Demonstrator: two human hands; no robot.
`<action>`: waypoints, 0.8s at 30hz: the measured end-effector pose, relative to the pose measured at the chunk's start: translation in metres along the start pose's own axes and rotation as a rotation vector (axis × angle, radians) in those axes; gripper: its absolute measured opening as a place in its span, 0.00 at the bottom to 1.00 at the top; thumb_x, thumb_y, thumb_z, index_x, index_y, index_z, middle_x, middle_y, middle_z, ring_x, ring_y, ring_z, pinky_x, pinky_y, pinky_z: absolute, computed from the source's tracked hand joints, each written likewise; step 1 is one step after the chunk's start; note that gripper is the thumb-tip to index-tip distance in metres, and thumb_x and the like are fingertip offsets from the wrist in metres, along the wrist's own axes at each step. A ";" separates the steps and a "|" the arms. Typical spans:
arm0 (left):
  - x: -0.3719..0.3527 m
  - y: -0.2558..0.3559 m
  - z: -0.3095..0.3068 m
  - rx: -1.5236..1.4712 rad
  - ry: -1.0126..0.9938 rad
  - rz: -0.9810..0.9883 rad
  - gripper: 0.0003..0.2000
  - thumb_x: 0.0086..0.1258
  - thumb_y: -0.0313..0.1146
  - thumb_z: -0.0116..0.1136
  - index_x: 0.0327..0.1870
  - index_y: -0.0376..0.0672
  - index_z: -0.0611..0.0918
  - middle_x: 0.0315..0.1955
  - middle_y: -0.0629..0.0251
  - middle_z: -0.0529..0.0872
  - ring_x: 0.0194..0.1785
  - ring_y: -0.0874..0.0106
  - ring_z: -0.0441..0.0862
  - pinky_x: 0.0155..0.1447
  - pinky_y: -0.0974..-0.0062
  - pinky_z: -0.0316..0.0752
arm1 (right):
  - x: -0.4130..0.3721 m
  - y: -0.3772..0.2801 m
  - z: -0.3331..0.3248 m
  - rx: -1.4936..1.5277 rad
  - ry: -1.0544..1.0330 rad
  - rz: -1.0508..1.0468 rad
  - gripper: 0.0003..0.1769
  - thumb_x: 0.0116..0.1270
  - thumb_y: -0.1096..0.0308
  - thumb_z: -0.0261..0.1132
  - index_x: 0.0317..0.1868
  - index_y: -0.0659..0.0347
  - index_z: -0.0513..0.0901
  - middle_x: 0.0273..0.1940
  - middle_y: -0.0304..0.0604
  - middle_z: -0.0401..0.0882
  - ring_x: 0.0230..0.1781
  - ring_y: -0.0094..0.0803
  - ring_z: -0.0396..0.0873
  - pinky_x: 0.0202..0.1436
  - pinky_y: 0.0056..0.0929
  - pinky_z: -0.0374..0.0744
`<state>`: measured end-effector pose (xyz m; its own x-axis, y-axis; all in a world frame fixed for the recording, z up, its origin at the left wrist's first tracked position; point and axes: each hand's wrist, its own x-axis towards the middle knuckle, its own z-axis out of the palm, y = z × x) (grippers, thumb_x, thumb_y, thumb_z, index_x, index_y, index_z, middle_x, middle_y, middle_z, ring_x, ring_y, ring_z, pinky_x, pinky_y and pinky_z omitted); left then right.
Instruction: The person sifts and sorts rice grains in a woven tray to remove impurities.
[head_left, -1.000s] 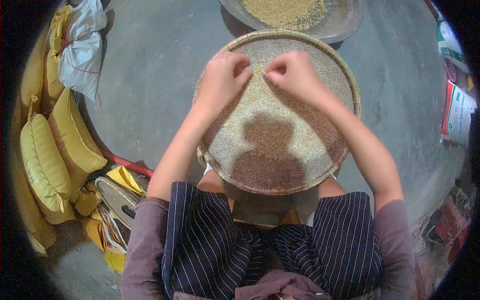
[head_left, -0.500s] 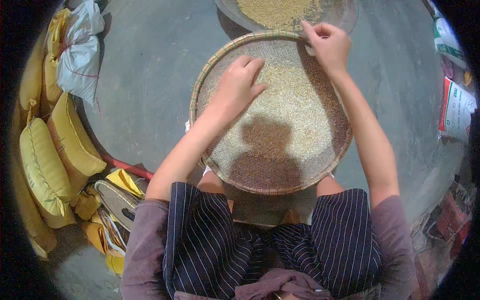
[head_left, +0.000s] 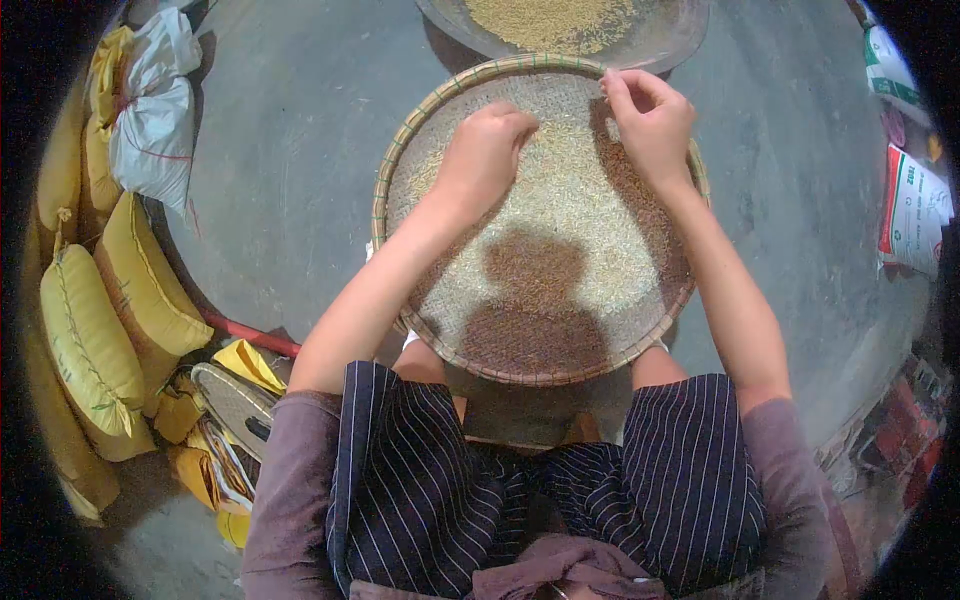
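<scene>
A round woven winnowing tray [head_left: 387, 190] rests across my knees, with pale grain [head_left: 580, 215] spread over its weave. My left hand [head_left: 483, 155] is low over the grain on the left half, its thumb and fingers pinched together. Above the tray's far right part is my right hand [head_left: 655, 125], thumb and forefinger closed at the tips close to the rim. Whatever either pinch holds is too small to make out. Shadows of my head and right arm darken parts of the grain.
Beyond the tray stands a wide shallow basin [head_left: 680, 35] with yellowish grain [head_left: 550, 22]. Full yellow sacks [head_left: 92, 335] and a tied white bag [head_left: 155, 120] line the left, near a smaller woven tray [head_left: 235, 400]. A printed bag [head_left: 912, 215] lies at right.
My right hand has come from over the far rim down toward me, inside the tray. My left hand's fingers have drawn together, having been more spread over the grain.
</scene>
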<state>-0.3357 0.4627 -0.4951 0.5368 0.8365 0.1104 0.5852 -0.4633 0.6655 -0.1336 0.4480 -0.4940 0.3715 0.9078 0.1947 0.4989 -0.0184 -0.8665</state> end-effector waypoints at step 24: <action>0.017 0.000 -0.019 0.006 -0.013 -0.109 0.05 0.62 0.27 0.63 0.36 0.38 0.85 0.32 0.56 0.87 0.36 0.63 0.85 0.44 0.68 0.79 | -0.014 0.002 -0.010 0.005 -0.065 0.047 0.09 0.62 0.67 0.67 0.32 0.67 0.85 0.25 0.41 0.84 0.24 0.22 0.79 0.30 0.23 0.75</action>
<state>-0.3384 0.4825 -0.4796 0.4778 0.8780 0.0279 0.6443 -0.3718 0.6684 -0.1298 0.4310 -0.4937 0.3431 0.9312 0.1233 0.4781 -0.0601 -0.8763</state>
